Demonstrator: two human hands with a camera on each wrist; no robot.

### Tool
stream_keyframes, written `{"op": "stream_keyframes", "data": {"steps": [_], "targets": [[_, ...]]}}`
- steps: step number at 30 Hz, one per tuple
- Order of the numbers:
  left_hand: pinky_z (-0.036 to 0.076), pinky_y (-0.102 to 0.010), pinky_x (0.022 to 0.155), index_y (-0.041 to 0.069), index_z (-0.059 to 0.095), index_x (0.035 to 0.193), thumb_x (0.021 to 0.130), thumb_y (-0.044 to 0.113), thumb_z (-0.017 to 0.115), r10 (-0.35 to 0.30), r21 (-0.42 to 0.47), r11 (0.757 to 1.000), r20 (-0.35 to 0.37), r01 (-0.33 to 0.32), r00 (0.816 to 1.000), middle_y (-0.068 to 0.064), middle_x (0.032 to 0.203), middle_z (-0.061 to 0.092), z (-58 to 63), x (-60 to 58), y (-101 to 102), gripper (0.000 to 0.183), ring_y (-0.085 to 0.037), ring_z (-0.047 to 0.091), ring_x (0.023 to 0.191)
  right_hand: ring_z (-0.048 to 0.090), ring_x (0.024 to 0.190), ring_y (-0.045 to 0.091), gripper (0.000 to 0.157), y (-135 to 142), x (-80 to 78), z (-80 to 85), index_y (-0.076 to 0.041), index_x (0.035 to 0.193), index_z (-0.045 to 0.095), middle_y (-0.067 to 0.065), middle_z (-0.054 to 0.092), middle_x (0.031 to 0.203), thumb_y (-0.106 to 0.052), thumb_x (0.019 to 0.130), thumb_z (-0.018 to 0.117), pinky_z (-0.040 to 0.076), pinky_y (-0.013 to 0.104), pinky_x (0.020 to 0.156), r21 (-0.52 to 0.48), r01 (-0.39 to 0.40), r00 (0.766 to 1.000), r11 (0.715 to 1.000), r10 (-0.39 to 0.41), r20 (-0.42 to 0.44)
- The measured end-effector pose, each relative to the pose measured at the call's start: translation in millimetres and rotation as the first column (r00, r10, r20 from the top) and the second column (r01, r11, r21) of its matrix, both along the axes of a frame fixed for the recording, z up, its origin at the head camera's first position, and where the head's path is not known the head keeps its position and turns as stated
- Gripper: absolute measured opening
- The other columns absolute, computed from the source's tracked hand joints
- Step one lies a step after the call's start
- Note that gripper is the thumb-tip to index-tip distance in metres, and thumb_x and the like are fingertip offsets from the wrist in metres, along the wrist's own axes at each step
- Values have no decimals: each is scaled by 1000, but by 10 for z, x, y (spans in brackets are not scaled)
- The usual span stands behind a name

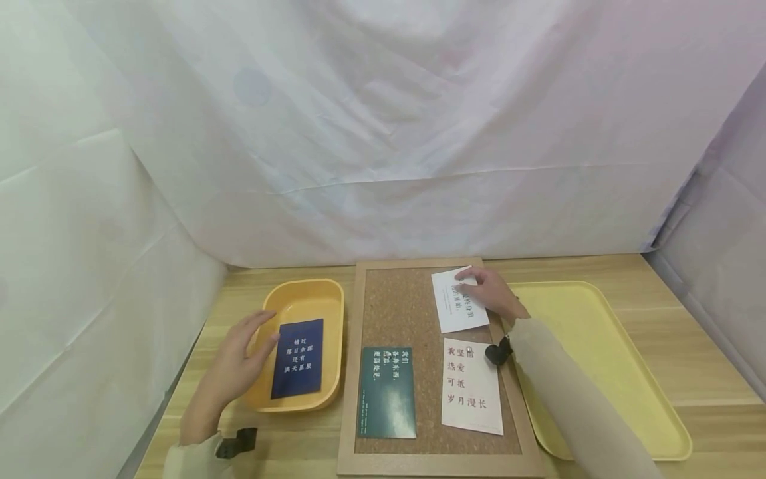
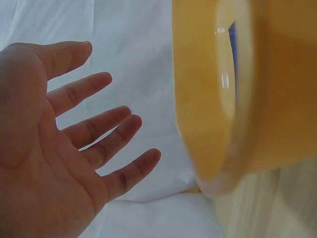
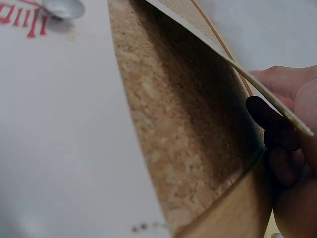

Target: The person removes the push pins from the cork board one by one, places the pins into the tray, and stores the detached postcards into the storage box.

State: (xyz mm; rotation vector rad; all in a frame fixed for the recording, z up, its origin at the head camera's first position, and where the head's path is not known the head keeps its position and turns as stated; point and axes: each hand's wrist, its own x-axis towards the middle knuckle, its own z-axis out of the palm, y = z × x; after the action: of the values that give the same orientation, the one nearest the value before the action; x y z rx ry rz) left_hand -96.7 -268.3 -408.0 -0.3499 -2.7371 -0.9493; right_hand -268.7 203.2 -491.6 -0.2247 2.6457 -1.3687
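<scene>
My right hand (image 1: pixel 493 293) pinches a white card with dark lettering (image 1: pixel 451 318) at the upper right of a wood-framed cork board (image 1: pixel 389 296). From the right wrist, that card slants edge-on above the cork, thumb on one face and curled fingers (image 3: pixel 280 131) beneath. Below it on the board lies a white card with red lettering (image 1: pixel 471 389), a shiny pin (image 3: pixel 67 8) near its top. A green card (image 1: pixel 387 399) lies at the board's lower left. My left hand (image 1: pixel 233 362), fingers spread and holding nothing, hovers at the left side of a deep yellow bin (image 1: pixel 333 309).
Inside the bin leans a navy card with white lettering (image 1: pixel 304 362). A pale yellow tray (image 1: pixel 580 339) lies right of the board, partly under my right forearm. White cloth (image 1: pixel 383 146) hangs behind and beside the wooden table (image 1: pixel 688 339).
</scene>
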Motion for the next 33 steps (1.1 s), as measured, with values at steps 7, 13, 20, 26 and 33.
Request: {"op": "stream_keyframes", "data": {"steps": [7, 13, 20, 26, 33], "targets": [[31, -75, 101, -2, 55, 135, 100, 18, 59, 44, 22, 999, 59, -46, 997, -35, 147, 37, -74, -32, -111, 41, -57, 34, 134, 36, 141, 40, 32, -2, 5, -4, -15, 123, 68, 15, 53, 144, -28, 94, 67, 25, 63, 115, 2, 4, 1000, 1000, -4, -5], [41, -72, 96, -2, 54, 136, 102, 21, 56, 52, 70, 996, 129, -62, 990, -35, 152, 28, -158, -57, -217, 41, -57, 32, 136, 36, 141, 40, 31, -16, 10, -7, -14, 123, 68, 15, 53, 144, -27, 94, 67, 25, 62, 115, 6, -3, 1000, 1000, 3, -10], [40, -69, 100, 0, 47, 144, 103, 26, 55, 38, 103, 993, 229, -63, 973, -34, 155, 23, -344, -89, -330, 49, -56, 32, 136, 42, 136, 37, 30, -24, 9, 21, -14, 122, 68, 15, 55, 142, -26, 94, 67, 29, 60, 113, -2, -7, 1000, 1000, 7, -14], [30, -72, 105, 3, 43, 147, 102, 28, 55, 18, 139, 988, 285, -60, 958, -29, 156, 28, -466, -93, -347, 52, -54, 26, 141, 42, 136, 38, 31, -14, 11, 33, -14, 123, 68, 15, 54, 143, -26, 94, 66, 28, 60, 114, 11, -4, 1000, 1000, 4, -8], [24, -70, 111, 9, 40, 150, 102, 34, 55, 16, 135, 989, 347, -67, 938, -21, 158, 31, -487, -70, -326, 56, -50, 22, 145, 38, 139, 39, 31, 5, 6, 20, -13, 122, 68, 16, 54, 143, -25, 94, 67, 26, 62, 115, 10, -6, 1000, 1000, 6, -13]]}}
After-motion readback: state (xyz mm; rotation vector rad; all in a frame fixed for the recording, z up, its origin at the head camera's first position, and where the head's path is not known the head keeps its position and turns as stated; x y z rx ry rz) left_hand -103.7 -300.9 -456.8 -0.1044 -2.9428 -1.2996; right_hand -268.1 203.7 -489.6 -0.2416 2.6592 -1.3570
